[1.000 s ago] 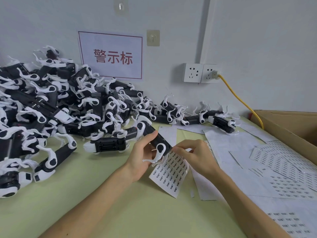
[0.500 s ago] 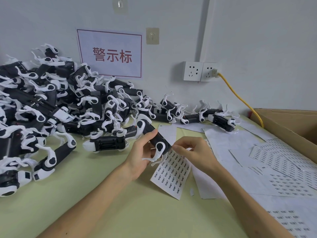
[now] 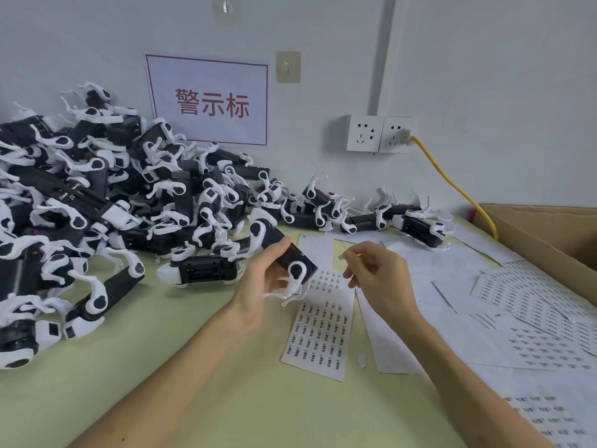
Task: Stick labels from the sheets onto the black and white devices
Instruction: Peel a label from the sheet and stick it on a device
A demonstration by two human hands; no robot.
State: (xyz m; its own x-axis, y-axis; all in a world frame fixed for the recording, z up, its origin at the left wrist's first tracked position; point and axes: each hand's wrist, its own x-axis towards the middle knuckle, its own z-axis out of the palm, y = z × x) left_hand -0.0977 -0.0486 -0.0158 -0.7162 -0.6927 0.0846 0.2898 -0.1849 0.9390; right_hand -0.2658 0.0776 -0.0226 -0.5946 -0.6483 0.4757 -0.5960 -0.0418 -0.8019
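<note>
Pile of devices (image 3: 97,202) at left. Left hand (image 3: 258,286) grips one device (image 3: 281,250), held above the table. Below it lies the label sheet (image 3: 319,334). Right hand (image 3: 381,279), earlier at the sheet, has lifted clear, thumb and forefinger pinching a peeled label (image 3: 341,257). Sticking probably comes next.

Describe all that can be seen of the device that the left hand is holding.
The device has a long black plastic-looking body with a rounded white joint at each end. Thin white curved limbs hang from its near end. It is held in the air and tilted, its near end lower, above the label sheet. The left hand grips its middle, thumb on top. The right hand, pinching a small label, does not touch it.
</note>
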